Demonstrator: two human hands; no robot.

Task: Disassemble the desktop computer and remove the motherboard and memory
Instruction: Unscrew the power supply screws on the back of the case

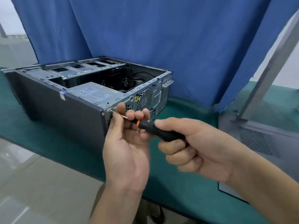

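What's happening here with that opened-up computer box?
A person is working a screw at the rear corner of the computer case, which lies open on the green table. The right hand grips the screwdriver handle; the left hand steadies its shaft near the tip. The power supply sits inside.

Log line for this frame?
right hand grips screwdriver | left hand holds its shaft | tip at rear screw | case side open

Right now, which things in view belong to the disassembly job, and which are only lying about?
In the job: computer case, rear screw, screwdriver, left hand, right hand.
Lying about: grey mesh panel, blue curtain, green table.
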